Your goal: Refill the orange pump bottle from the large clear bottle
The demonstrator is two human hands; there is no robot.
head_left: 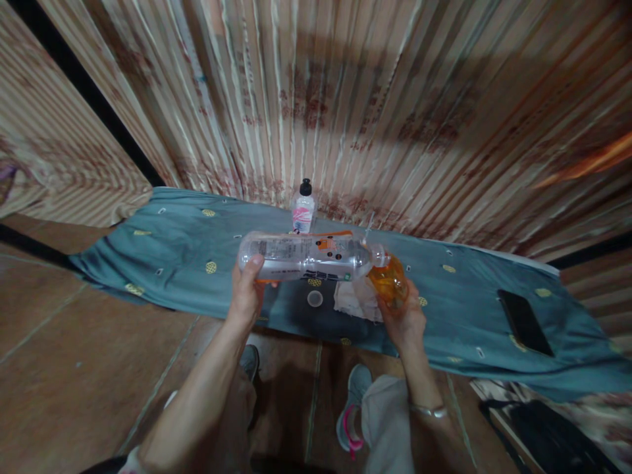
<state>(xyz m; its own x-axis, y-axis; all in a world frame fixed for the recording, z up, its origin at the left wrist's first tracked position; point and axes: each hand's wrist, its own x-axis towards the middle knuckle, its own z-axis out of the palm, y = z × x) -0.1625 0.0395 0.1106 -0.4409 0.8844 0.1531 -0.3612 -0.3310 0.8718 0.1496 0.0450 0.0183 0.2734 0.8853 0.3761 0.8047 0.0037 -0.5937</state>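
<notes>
My left hand (247, 289) is wrapped round the base end of a large clear plastic bottle (291, 253), which lies almost level in the air with its neck to the right. My right hand (407, 319) grips a rounded, see-through orange container (391, 282). The bottle's mouth meets the container's upper left side; I cannot tell whether it is inside an opening. Below the bottle, a small round whitish cap (315, 299) and a folded pale cloth (353, 303) lie on the covered bench. Behind it stands an upright clear bottle with a pink label and black top (303, 216).
A teal patterned cloth (182, 257) covers the long bench. On its right part lies a black phone (524, 322). Pleated curtain (326, 99) hangs close behind, with dark poles at both sides. A black bag (553, 434) sits low at the right, on the floor side.
</notes>
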